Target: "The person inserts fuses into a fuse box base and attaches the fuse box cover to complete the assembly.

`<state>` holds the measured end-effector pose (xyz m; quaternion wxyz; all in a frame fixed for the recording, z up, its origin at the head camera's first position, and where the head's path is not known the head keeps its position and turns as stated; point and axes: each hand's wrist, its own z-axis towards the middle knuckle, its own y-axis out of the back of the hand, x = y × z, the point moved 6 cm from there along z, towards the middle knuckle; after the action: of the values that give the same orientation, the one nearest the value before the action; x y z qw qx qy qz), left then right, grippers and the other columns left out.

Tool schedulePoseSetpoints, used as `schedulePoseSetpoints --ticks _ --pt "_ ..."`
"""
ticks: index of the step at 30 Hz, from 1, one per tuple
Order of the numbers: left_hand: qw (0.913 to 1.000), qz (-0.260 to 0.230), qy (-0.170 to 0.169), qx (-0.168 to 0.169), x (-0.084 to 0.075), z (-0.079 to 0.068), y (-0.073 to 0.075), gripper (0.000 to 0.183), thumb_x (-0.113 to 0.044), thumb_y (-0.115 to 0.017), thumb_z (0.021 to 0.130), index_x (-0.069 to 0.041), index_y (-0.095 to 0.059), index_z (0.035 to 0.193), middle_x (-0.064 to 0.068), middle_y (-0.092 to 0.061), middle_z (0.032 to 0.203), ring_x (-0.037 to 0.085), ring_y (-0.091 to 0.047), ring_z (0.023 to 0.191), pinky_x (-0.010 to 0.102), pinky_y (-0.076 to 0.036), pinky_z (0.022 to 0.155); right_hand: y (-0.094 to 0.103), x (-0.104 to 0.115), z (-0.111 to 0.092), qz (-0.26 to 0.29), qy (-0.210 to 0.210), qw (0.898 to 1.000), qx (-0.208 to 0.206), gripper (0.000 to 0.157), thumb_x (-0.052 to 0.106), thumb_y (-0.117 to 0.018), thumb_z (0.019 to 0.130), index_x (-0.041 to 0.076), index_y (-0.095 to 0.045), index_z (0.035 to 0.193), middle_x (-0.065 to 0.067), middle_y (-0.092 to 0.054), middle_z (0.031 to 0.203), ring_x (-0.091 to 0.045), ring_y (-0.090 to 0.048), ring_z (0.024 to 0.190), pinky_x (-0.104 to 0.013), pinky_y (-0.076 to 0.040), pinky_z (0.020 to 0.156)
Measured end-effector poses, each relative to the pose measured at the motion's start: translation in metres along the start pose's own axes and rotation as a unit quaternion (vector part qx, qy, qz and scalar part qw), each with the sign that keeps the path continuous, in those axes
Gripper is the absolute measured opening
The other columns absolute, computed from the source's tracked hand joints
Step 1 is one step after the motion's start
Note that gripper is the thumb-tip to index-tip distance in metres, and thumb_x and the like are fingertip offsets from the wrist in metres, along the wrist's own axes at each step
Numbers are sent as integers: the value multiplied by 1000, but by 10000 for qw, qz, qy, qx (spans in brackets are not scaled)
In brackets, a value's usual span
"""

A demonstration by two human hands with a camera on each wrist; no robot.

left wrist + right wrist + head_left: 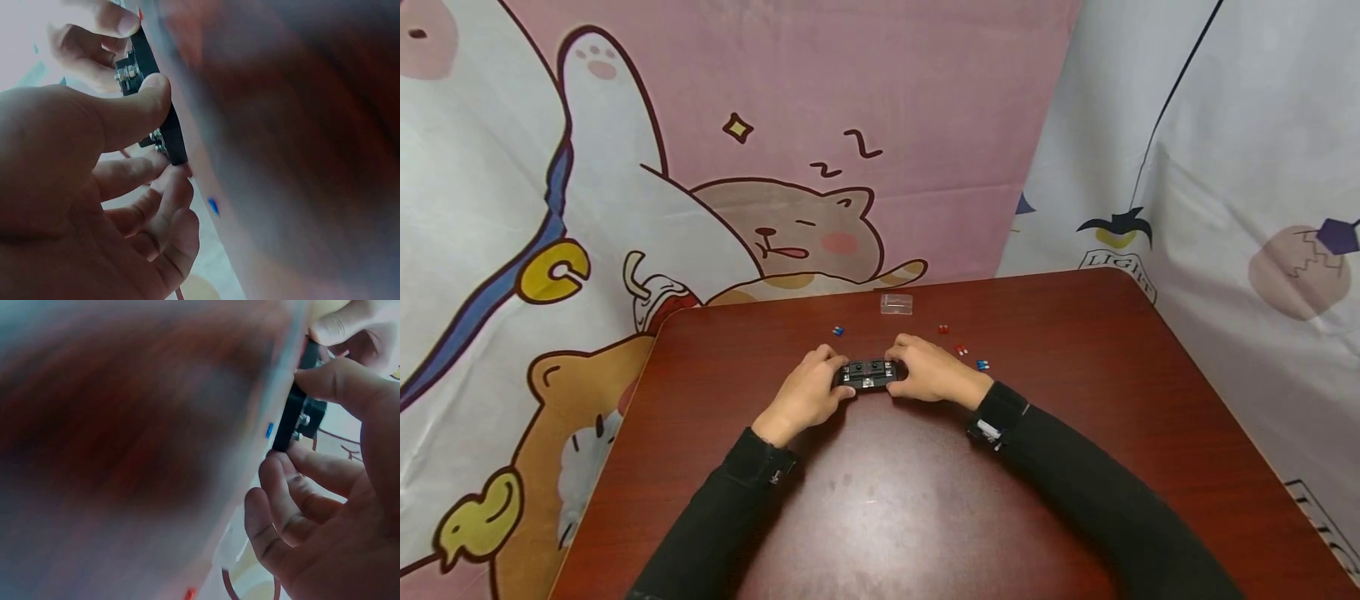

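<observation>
Both hands hold a black fuse block (868, 373) with metal screw terminals, one hand at each end. My left hand (805, 392) grips its left end, thumb on the near side and fingers at the far side. At the other end my right hand (932, 369) pinches it in the same manner. The wrist views show the block (178, 140) edge-on, the thumbs pressed along its edge. Whether it touches the table is hard to tell. A blue blade fuse (838, 331) lies beyond the left hand. Past the right hand are two red fuses (943, 329) and another blue fuse (983, 365).
A clear plastic cover (897, 304) sits near the far edge of the brown table (865, 517). Behind the table hangs a cartoon-printed cloth (955, 125). Black sleeves (1075, 467) with wrist bands cover both forearms.
</observation>
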<state>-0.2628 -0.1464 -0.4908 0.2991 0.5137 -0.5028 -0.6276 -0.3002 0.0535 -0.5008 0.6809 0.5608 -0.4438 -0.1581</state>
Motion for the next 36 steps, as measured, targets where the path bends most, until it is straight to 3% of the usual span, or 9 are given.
schedulePoseSetpoints --ticks 7,14,28,36 --pt "9999 30 -67 80 -27 9 -17 54 -33 -85 100 -7 -70 145 9 -63 133 29 -62 122 49 -57 104 6 -15 -24 -198 -138 9996 109 55 37 -82 93 10 -73 141 -1 -62 119 -15 -60 97 -36 -54 86" --pt "9998 -81 -52 171 -41 16 -26 56 -34 -86 99 -7 -70 146 9 -63 126 27 -62 113 46 -58 99 11 -27 -33 -123 -360 9990 217 52 32 -86 91 10 -75 137 -1 -64 116 -16 -61 92 -37 -54 83" --pt "9996 -213 -49 151 -45 18 -29 54 -32 -86 99 -7 -72 144 6 -66 126 25 -62 115 45 -56 99 13 -31 -35 -82 -606 9964 583 53 30 -86 96 7 -73 142 -5 -65 125 -19 -63 102 -43 -56 95" --pt "9997 -239 45 67 -43 17 -27 48 -30 -87 99 -7 -75 139 6 -69 126 26 -62 116 45 -56 102 10 -27 -35 -88 -694 9959 578 51 29 -86 96 7 -72 141 -5 -64 124 -19 -63 96 -41 -56 91"
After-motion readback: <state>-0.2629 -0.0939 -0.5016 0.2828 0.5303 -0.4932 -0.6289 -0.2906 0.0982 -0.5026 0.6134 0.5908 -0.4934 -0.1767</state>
